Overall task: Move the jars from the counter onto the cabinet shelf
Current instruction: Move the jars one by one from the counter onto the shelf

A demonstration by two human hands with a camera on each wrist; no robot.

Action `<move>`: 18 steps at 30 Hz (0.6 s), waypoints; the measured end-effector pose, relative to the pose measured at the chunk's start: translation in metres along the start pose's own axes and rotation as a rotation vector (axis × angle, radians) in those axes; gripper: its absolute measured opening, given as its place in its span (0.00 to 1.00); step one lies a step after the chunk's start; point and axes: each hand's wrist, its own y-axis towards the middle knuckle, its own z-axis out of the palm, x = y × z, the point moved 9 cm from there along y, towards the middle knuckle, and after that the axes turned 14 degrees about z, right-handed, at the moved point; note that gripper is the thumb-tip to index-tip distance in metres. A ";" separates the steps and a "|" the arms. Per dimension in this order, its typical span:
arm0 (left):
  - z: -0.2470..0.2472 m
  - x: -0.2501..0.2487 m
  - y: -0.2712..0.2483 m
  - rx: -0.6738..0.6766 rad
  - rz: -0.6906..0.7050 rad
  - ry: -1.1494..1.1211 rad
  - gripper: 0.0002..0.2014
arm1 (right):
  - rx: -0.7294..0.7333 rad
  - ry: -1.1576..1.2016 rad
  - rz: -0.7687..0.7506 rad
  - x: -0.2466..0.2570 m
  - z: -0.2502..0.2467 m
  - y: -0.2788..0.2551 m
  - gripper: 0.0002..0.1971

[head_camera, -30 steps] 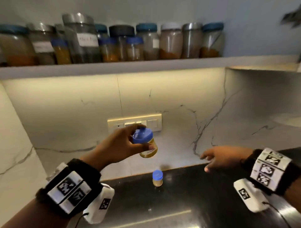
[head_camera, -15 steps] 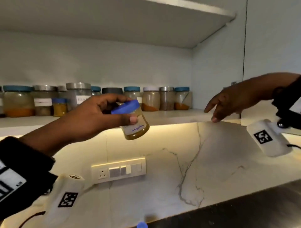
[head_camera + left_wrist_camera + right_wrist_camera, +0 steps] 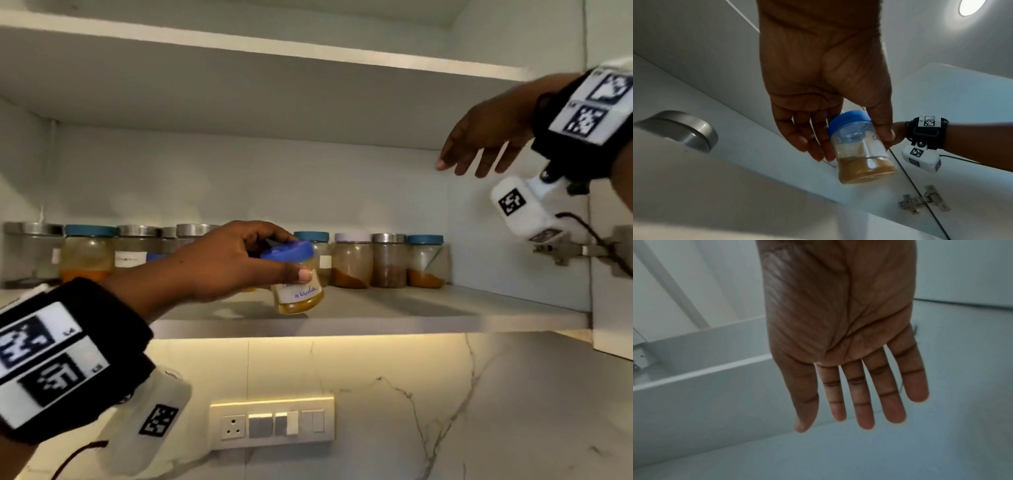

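Observation:
My left hand (image 3: 239, 260) grips a small blue-lidded jar (image 3: 297, 284) of yellow-brown powder by its lid and upper body. The jar is tilted and sits at the front part of the cabinet shelf (image 3: 394, 322); whether its base touches the shelf I cannot tell. In the left wrist view the same jar (image 3: 859, 149) hangs between thumb and fingers (image 3: 809, 142). My right hand (image 3: 486, 137) is raised at the upper right with fingers straight and holds nothing; the right wrist view shows its flat palm (image 3: 840, 321).
A row of several jars (image 3: 352, 260) with blue, white and steel lids lines the back of the shelf. A second shelf (image 3: 239, 44) runs above. A door hinge (image 3: 565, 251) is on the right wall. A switch panel (image 3: 272, 423) sits on the marble backsplash below.
My left hand has carried the jar up from above the counter to the shelf front. My right hand rose from counter level to the upper right. The view tilted up, and the counter left the frame.

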 end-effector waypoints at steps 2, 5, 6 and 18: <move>0.002 0.003 0.014 0.033 -0.024 0.036 0.29 | -0.001 0.036 -0.016 -0.002 0.019 0.019 0.42; 0.008 0.002 0.036 0.077 -0.045 0.110 0.31 | 0.007 0.218 -0.082 -0.009 0.038 0.051 0.19; 0.010 0.001 0.042 0.099 -0.046 0.143 0.32 | -0.002 0.277 -0.108 -0.011 0.041 0.059 0.17; 0.042 0.008 0.112 0.363 -0.247 0.439 0.35 | -0.101 0.707 -0.311 -0.019 0.093 0.111 0.13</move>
